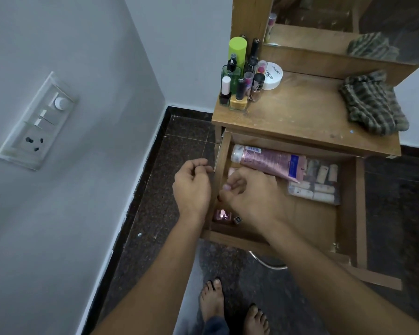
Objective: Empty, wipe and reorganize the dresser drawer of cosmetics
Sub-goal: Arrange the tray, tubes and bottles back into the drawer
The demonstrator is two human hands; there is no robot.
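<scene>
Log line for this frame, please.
stage: emptying | wooden dresser drawer: open | right hand: in drawer, grip unclear | left hand: empty, outside | pink plastic tube: still inside | striped cloth: on dresser top

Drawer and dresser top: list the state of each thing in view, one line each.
Drawer: pulled open, partly emptied.
Pink tube: lying flat in the drawer, capped.
Clear pouch: lying in the drawer, partly under the tube.
Pink bottle: in the drawer's front left corner.
Bottles: upright, capped, grouped on the dresser top.
White jar: lid on.
Cloth: crumpled on the top.
Left hand: loosely curled, empty.
Right hand: pinching something small; unclear what.
</scene>
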